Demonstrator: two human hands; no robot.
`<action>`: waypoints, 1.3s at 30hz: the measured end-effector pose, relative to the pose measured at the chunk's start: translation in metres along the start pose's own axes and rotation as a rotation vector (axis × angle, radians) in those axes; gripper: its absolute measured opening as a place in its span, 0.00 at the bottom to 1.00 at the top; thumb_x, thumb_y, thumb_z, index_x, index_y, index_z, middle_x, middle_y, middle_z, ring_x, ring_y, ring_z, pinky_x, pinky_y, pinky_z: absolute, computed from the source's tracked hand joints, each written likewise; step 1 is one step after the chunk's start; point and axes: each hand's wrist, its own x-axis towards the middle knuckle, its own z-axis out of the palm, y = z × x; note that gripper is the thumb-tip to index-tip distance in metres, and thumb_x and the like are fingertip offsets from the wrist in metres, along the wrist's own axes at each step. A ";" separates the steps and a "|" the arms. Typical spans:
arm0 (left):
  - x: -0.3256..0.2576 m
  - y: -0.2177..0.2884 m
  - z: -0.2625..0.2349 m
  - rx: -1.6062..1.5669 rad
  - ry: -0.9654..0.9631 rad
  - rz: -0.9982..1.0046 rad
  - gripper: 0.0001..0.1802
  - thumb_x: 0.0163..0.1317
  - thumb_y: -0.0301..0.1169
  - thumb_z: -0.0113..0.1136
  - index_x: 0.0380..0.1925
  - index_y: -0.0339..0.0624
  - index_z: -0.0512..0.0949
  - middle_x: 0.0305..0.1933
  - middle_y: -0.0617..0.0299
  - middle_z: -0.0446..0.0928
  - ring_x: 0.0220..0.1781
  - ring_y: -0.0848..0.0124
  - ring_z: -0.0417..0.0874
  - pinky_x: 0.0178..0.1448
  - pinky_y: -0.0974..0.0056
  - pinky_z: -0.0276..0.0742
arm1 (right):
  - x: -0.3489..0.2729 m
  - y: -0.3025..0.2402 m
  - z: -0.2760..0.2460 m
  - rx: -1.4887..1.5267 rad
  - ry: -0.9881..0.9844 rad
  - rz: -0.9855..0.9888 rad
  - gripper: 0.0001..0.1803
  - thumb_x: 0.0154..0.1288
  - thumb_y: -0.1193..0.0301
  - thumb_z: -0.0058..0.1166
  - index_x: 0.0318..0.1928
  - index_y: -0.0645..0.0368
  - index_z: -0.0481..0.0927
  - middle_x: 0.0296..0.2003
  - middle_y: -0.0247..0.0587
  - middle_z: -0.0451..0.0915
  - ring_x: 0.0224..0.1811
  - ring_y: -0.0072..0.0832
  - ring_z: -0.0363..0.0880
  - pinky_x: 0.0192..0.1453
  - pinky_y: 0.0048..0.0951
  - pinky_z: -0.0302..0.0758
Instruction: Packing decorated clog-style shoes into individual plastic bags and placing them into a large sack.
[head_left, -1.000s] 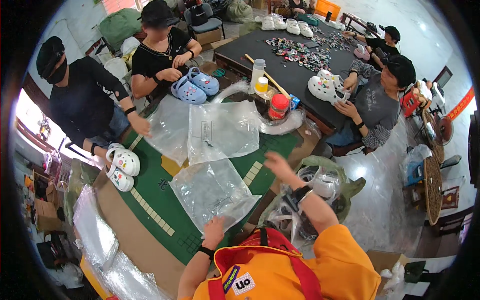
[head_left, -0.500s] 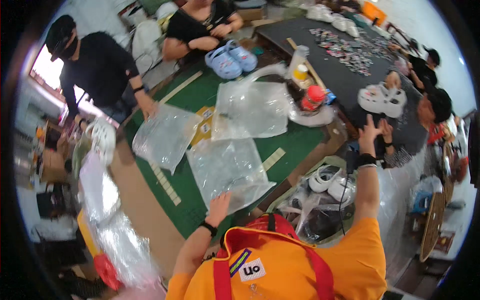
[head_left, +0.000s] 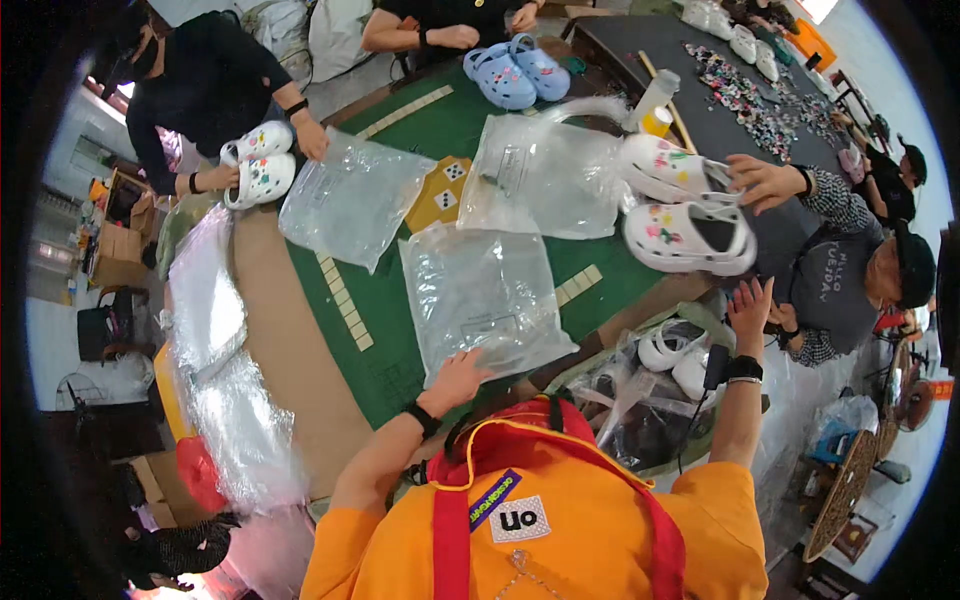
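My left hand (head_left: 456, 382) lies on the near edge of a clear plastic bag (head_left: 482, 290), its fingers stretched over the film. The bag rests flat on the green tabletop (head_left: 385, 390). My right hand (head_left: 750, 312) is raised at the right with fingers spread, holding nothing. Just beyond it is a pair of white clogs (head_left: 690, 238) with colourful charms, apart from my fingers. Another person's hand (head_left: 765, 183) holds those clogs by the heel end. Two more clear bags, one at the left (head_left: 352, 195) and one beyond mine (head_left: 545, 175), lie on the green top.
A person at the left grips white charmed clogs (head_left: 262, 165) and touches the left bag. Blue clogs (head_left: 515, 72) stand at the far edge. White clogs in plastic (head_left: 672, 350) sit in a container near my right arm. Loose charms (head_left: 745, 105) cover part of the dark table (head_left: 640, 50).
The white charmed clogs have come left from the dark table to the green table's right edge, in the other person's hand. My right hand stays open near them. The view has shifted.
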 end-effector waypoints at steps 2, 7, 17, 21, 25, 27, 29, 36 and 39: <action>0.003 -0.003 -0.005 -0.161 0.023 -0.032 0.19 0.50 0.27 0.48 0.44 0.57 0.75 0.56 0.50 0.61 0.50 0.52 0.66 0.50 0.53 0.66 | -0.014 0.007 0.016 0.015 -0.149 -0.012 0.43 0.54 0.38 0.38 0.63 0.51 0.51 0.57 0.40 0.60 0.54 0.34 0.62 0.53 0.35 0.59; 0.006 -0.016 -0.007 -0.155 -0.073 -0.168 0.20 0.50 0.27 0.47 0.45 0.56 0.73 0.54 0.49 0.64 0.50 0.51 0.69 0.50 0.52 0.67 | 0.004 0.044 0.051 -0.091 -0.251 0.096 0.41 0.55 0.41 0.40 0.62 0.52 0.52 0.57 0.40 0.60 0.53 0.32 0.63 0.53 0.35 0.60; -0.021 -0.011 0.015 -0.264 -0.032 -0.258 0.17 0.52 0.30 0.46 0.45 0.49 0.71 0.47 0.48 0.69 0.47 0.52 0.71 0.49 0.54 0.69 | 0.032 0.112 0.142 -1.379 -0.449 -0.696 0.31 0.47 0.58 0.56 0.53 0.55 0.67 0.44 0.51 0.73 0.44 0.45 0.72 0.45 0.39 0.68; -0.019 -0.002 0.006 -0.306 0.014 -0.262 0.17 0.52 0.30 0.46 0.44 0.50 0.72 0.41 0.52 0.71 0.44 0.54 0.73 0.43 0.54 0.72 | 0.045 0.136 0.169 -1.210 -0.477 -0.480 0.45 0.45 0.60 0.59 0.61 0.56 0.49 0.41 0.55 0.74 0.42 0.45 0.74 0.45 0.38 0.69; -0.030 0.002 0.005 -0.340 0.052 -0.353 0.17 0.51 0.28 0.47 0.43 0.49 0.72 0.36 0.52 0.72 0.41 0.54 0.74 0.42 0.54 0.72 | 0.009 0.115 0.221 -1.055 -0.669 -0.280 0.50 0.43 0.69 0.60 0.63 0.59 0.43 0.42 0.56 0.73 0.42 0.43 0.74 0.47 0.36 0.69; -0.029 0.003 0.004 -0.345 0.043 -0.365 0.17 0.51 0.29 0.48 0.44 0.49 0.72 0.37 0.52 0.72 0.41 0.54 0.74 0.42 0.54 0.72 | 0.028 0.132 0.230 -1.032 -0.638 -0.376 0.52 0.42 0.71 0.61 0.63 0.64 0.38 0.46 0.56 0.69 0.49 0.41 0.69 0.53 0.33 0.65; -0.031 0.007 0.004 -0.349 0.036 -0.386 0.17 0.51 0.29 0.48 0.44 0.49 0.72 0.37 0.52 0.72 0.40 0.54 0.74 0.42 0.54 0.72 | 0.045 0.150 0.238 -0.965 -0.621 -0.279 0.54 0.42 0.71 0.62 0.63 0.65 0.36 0.49 0.56 0.67 0.51 0.40 0.67 0.55 0.32 0.63; -0.056 0.024 0.005 -0.383 0.068 -0.599 0.18 0.51 0.30 0.49 0.45 0.46 0.71 0.38 0.52 0.73 0.41 0.54 0.74 0.43 0.55 0.72 | 0.097 0.201 0.274 -0.843 -0.472 -0.103 0.41 0.42 0.73 0.61 0.58 0.62 0.55 0.47 0.52 0.68 0.48 0.38 0.67 0.52 0.35 0.65; -0.053 0.025 0.007 -0.430 0.086 -0.558 0.17 0.51 0.31 0.49 0.44 0.46 0.72 0.41 0.52 0.73 0.42 0.54 0.75 0.44 0.54 0.72 | 0.171 0.214 0.227 -1.092 -0.918 -0.481 0.22 0.43 0.75 0.56 0.44 0.60 0.72 0.43 0.47 0.73 0.49 0.36 0.66 0.58 0.32 0.56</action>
